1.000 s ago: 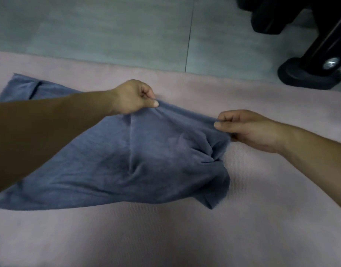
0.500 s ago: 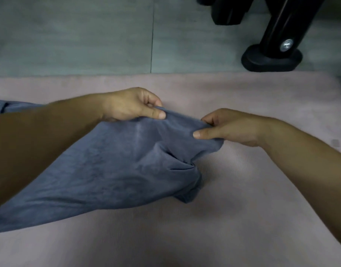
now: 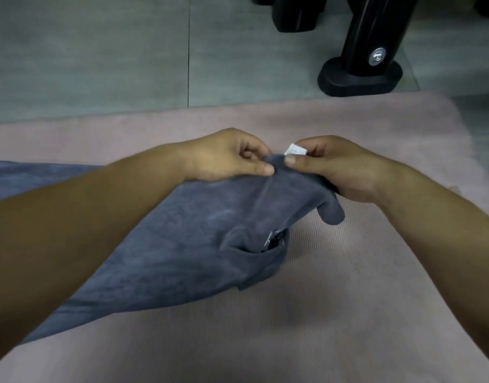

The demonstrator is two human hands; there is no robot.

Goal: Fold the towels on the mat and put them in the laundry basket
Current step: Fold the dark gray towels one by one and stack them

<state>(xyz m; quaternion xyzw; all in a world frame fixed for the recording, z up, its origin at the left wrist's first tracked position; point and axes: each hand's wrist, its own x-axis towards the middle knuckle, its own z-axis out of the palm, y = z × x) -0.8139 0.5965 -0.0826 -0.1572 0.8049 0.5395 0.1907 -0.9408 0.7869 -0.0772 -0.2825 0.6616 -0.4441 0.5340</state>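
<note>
A grey-blue towel (image 3: 188,244) lies crumpled on the pink mat (image 3: 334,313), stretching from the left edge to the middle. My left hand (image 3: 224,156) pinches its far edge between thumb and fingers. Right beside it, my right hand (image 3: 337,167) pinches the same edge, where a small white label (image 3: 294,150) sticks up. The two hands almost touch, and the held edge is lifted off the mat. A loose corner hangs under my right hand. No laundry basket is in view.
Grey floor tiles (image 3: 99,56) lie beyond the mat's far edge. A black stand leg with a rounded foot (image 3: 359,76) stands on the floor at the back right, close to the mat's corner. Another dark foot (image 3: 296,15) sits behind it.
My hands have come together along the towel's far edge, from well apart to almost touching. The towel has bunched up between them, and the white label now shows.
</note>
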